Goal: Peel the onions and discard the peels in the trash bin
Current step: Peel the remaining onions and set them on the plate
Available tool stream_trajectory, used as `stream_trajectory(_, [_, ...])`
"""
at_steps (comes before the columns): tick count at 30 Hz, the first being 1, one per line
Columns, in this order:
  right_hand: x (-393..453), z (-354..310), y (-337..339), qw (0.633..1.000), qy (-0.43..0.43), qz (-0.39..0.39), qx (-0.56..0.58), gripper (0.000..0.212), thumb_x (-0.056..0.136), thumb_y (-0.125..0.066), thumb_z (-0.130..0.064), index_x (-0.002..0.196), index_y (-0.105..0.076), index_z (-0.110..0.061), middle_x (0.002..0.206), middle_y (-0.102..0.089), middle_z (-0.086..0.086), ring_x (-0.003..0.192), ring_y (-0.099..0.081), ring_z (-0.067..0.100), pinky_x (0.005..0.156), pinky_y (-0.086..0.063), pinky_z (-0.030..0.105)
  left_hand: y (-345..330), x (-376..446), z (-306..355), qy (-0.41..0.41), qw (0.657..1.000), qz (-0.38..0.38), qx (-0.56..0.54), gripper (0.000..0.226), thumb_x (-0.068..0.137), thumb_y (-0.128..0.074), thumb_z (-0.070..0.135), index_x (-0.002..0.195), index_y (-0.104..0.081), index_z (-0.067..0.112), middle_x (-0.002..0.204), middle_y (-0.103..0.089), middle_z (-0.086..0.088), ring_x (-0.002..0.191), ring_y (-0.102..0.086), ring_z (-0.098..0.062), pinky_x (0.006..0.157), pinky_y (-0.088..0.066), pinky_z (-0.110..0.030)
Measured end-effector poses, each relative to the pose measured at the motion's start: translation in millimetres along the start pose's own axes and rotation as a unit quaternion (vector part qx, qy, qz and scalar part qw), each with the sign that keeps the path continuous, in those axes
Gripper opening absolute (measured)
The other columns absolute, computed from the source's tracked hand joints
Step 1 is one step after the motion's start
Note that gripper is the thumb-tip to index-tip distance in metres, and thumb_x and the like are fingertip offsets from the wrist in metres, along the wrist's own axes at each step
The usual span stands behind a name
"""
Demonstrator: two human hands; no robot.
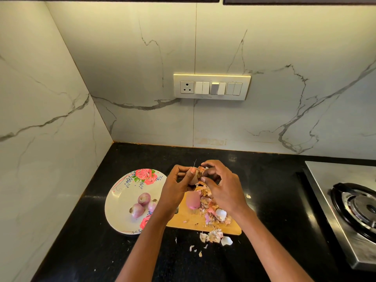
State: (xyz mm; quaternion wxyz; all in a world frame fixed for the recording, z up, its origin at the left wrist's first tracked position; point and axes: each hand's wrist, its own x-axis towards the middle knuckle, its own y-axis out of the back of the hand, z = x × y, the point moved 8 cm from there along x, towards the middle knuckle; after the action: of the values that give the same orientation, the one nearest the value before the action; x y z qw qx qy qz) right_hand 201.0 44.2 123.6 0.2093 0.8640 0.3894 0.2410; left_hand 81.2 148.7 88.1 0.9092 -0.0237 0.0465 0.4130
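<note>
Peeling mid-air: left hand (pixel 179 184) gripping the onion (pixel 195 176), right hand (pixel 220 185) pinching loose skin. Best to pull downward over the cutting board (pixel 183 219), catching scraps.

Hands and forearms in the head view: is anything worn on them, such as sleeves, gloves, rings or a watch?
Nothing worn shows. The left hand and right hand are bare, without gloves, and both forearms are bare down to the bottom edge of the frame. No sleeve, watch or bracelet is visible, and no ring that I can make out.
</note>
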Motion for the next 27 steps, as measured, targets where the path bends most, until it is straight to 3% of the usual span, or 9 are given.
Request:
stream_trajectory(3, [-1,6,-3,0.995,-0.073,-0.016,0.062,0.043,0.091,-0.075,-0.015,0.118,-0.048,-0.035,0.102,-0.073,-0.015,0.101,-0.065,0.0,0.085,-0.044,0.011,-2,-1,1,-0.008,1.0,-0.013,0.002,0.029,0.096,-0.06,0.036,0.117,-0.061,0.016,0.114,-0.07,-0.003,0.1,-0.072,-0.016,0.077,-0.059,-0.026])
stream_trajectory(6, [-4,15,-7,0.967,-0.17,-0.026,0.19,0.037,0.094,-0.07,-0.008,0.116,-0.047,-0.026,0.105,-0.072,-0.007,0.101,-0.069,0.009,0.088,-0.057,0.029,-5,-2,-2,-0.008,1.0,-0.025,-0.01,0.035,0.094,-0.058,0.039,0.12,-0.06,0.016,0.119,-0.069,-0.004,0.108,-0.07,-0.019,0.082,-0.06,-0.028])
stream_trajectory(8, [-9,23,-12,0.918,-0.255,-0.028,0.303,0.034,0.094,-0.066,-0.004,0.116,-0.051,-0.026,0.109,-0.073,0.002,0.105,-0.069,0.021,0.088,-0.057,0.037,-6,-4,-2,-0.015,0.999,-0.034,-0.022,0.033,0.095,-0.057,0.037,0.123,-0.061,0.018,0.121,-0.069,0.0,0.113,-0.068,-0.019,0.089,-0.059,-0.033])
stream_trajectory(12, [-18,27,-18,0.85,-0.327,-0.008,0.414,0.026,0.096,-0.061,-0.003,0.115,-0.061,-0.021,0.095,-0.072,0.001,0.08,-0.067,0.01,0.065,-0.048,0.025,-9,-5,1,-0.022,0.998,-0.048,-0.038,0.039,0.094,-0.058,0.035,0.128,-0.058,0.017,0.126,-0.068,0.0,0.117,-0.067,-0.021,0.095,-0.058,-0.038])
stream_trajectory(15, [-19,27,-23,0.816,-0.342,0.011,0.465,0.022,0.097,-0.059,-0.001,0.107,-0.065,-0.019,0.082,-0.07,-0.003,0.061,-0.062,0.001,0.063,-0.043,0.025,-11,-5,1,-0.011,0.997,-0.047,-0.056,0.04,0.095,-0.056,0.036,0.13,-0.056,0.016,0.127,-0.066,-0.003,0.117,-0.067,-0.025,0.096,-0.058,-0.038])
stream_trajectory(19, [-21,22,-26,0.779,-0.355,0.02,0.516,0.02,0.098,-0.057,0.001,0.106,-0.065,-0.016,0.085,-0.071,0.003,0.058,-0.065,0.004,0.055,-0.049,0.021,-13,-6,0,-0.006,0.996,-0.044,-0.08,0.041,0.095,-0.055,0.035,0.131,-0.055,0.015,0.128,-0.065,-0.005,0.119,-0.066,-0.025,0.099,-0.056,-0.041])
stream_trajectory(21, [-19,20,-23,0.805,-0.334,0.013,0.49,0.019,0.099,-0.058,-0.004,0.109,-0.065,-0.017,0.095,-0.072,0.005,0.073,-0.067,0.009,0.062,-0.05,0.023,-13,-6,-1,-0.006,0.995,-0.042,-0.09,0.04,0.096,-0.054,0.033,0.132,-0.054,0.015,0.128,-0.065,-0.005,0.119,-0.066,-0.025,0.1,-0.056,-0.041])
stream_trajectory(24, [-11,17,-9,0.919,-0.232,0.009,0.319,0.019,0.099,-0.064,-0.019,0.117,-0.062,-0.023,0.113,-0.071,0.001,0.099,-0.068,0.012,0.073,-0.054,0.021,-11,-7,1,-0.013,0.995,-0.041,-0.089,0.04,0.097,-0.054,0.032,0.133,-0.054,0.016,0.128,-0.065,-0.004,0.118,-0.067,-0.023,0.1,-0.056,-0.039])
stream_trajectory(27, [-4,5,-2,0.969,-0.132,0.003,0.209,0.031,0.091,-0.075,-0.029,0.118,-0.062,-0.023,0.11,-0.069,-0.011,0.101,-0.066,-0.001,0.079,-0.054,0.014,-7,-8,2,-0.019,0.996,-0.035,-0.083,0.041,0.097,-0.055,0.034,0.134,-0.053,0.017,0.13,-0.065,-0.005,0.12,-0.066,-0.022,0.101,-0.055,-0.038])
